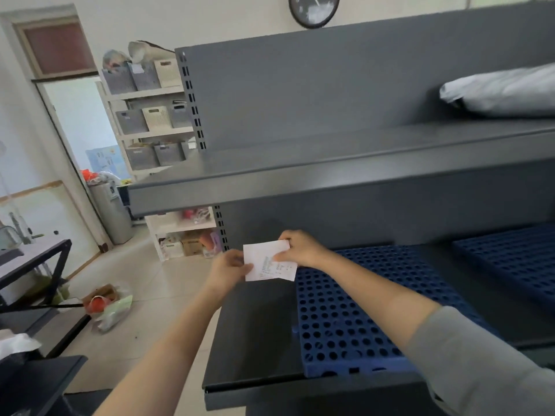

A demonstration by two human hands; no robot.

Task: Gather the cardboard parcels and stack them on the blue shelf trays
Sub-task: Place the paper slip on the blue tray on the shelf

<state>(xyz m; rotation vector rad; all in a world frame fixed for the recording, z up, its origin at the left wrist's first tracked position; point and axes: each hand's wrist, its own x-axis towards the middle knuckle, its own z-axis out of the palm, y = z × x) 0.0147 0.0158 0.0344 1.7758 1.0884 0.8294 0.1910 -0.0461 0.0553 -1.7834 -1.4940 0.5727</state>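
Both my hands hold a small white slip of paper [265, 261] with printed lines, above the left end of the lower dark shelf [249, 334]. My left hand [228, 270] pinches its left edge. My right hand [301, 247] pinches its upper right part. Just right of the paper lies a blue perforated tray [360, 310] with nothing on it. A second blue tray [516, 259] lies further right on the same shelf. No cardboard parcel shows near my hands.
A grey plastic mailer bag [504, 91] lies on the upper grey shelf [330, 172]. On the floor at left is a bag of litter [105, 304] beside a black table frame [39, 265]. White racks with storage baskets [150, 115] stand behind.
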